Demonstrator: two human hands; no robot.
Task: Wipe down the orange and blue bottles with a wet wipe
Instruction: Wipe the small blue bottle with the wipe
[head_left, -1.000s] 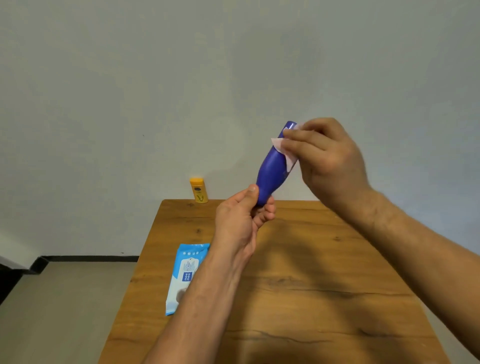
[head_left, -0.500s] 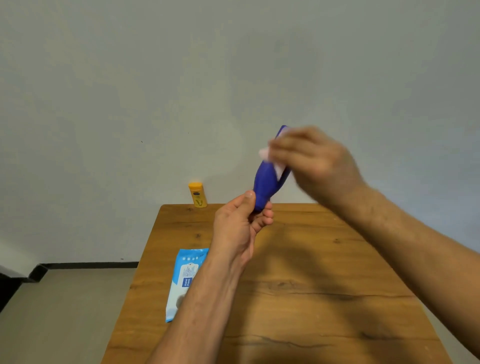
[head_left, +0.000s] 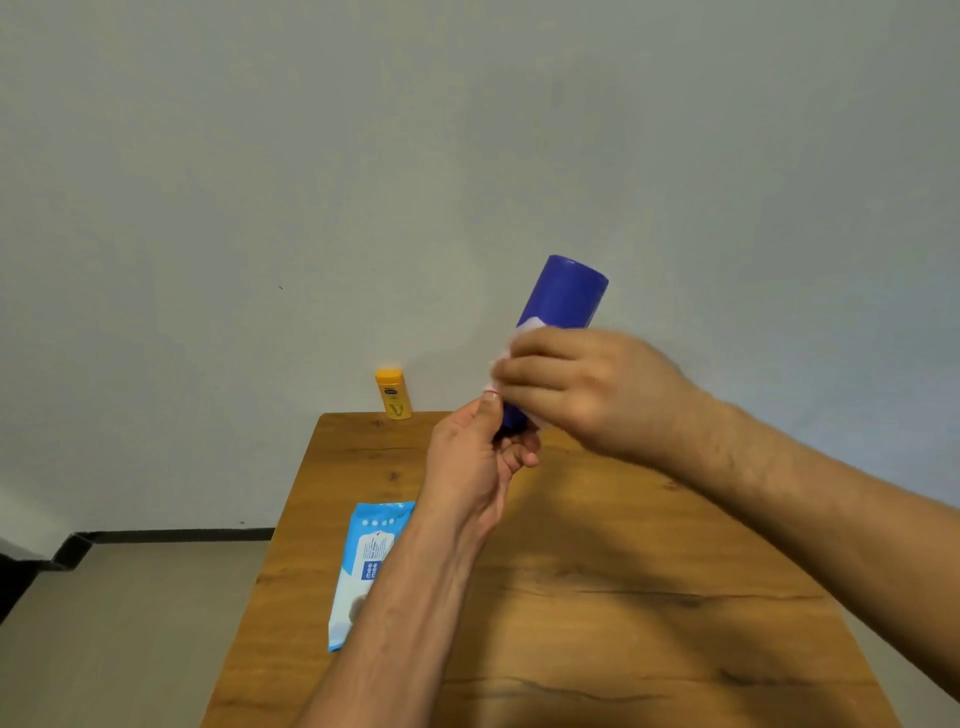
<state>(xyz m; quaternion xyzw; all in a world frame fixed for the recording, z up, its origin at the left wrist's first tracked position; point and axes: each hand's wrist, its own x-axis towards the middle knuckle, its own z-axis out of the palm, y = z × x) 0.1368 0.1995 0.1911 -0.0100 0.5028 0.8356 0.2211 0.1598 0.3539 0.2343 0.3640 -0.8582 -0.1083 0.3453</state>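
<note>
Head view.
- Blue bottle (head_left: 563, 293): held in the air above the surface (head_left: 623, 597), tilted up and to the right. Its upper end is now bare.
- Left hand (head_left: 475, 467): fingers curled round the bottle's lower end, the same grip as a second ago.
- Right hand (head_left: 582, 384): blurred, wrapped round the wet wipe (head_left: 524, 332) against the bottle. It has slid from the top end down the body, almost to the left hand.
- Reading: one full-length stroke looks nearly finished, though the far side may remain.
- Orange bottle (head_left: 393, 393): upright at the far edge, well apart, untouched now.
- Wipe pack (head_left: 366, 561): flat, near the left forearm.
</note>
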